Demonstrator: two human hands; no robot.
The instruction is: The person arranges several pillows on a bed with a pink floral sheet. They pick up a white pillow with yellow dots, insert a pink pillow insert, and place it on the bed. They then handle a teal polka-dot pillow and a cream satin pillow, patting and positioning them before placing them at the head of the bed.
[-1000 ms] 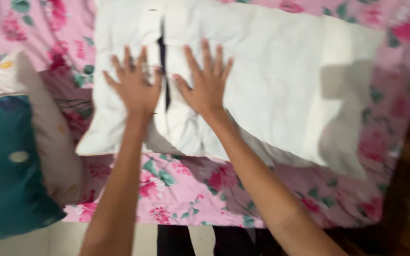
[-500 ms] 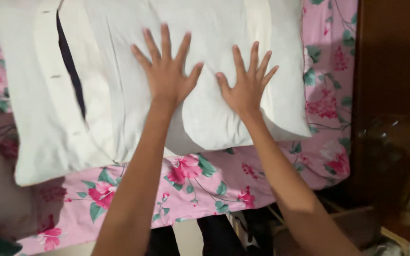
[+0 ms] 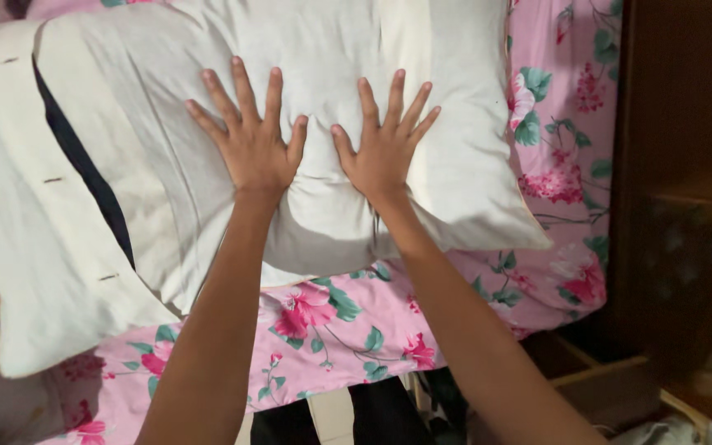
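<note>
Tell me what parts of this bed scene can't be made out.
- White pillow, head view: its top is cut off by the frame edge; the left hand and right hand cover its middle.
- Dark wooden furniture: too dim to identify.
- Floral sheet: mostly hidden under the pillow.

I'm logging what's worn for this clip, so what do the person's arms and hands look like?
Both forearms are bare, with no sleeves in view. The left hand and right hand wear no gloves, and no rings, watch or bracelets show. The fingernails look short and unpainted.
</note>
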